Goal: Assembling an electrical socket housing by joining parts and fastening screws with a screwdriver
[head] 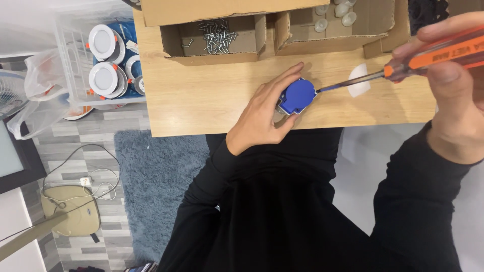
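Left hand (262,118) clamps blue socket module (297,95) against wooden table (201,95) edge. Right hand (454,75) grips orange-handled screwdriver (403,63), tip at module's side. Screw seating cannot be judged; screws (218,36) remain in cardboard box (214,43), white cover (359,80) lies apart.

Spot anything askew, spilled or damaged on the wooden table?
Nothing stands out. The grey screws stay inside their cardboard box. The left hand steadies the round blue plastic part, and the right hand holds the orange-handled screwdriver to it.
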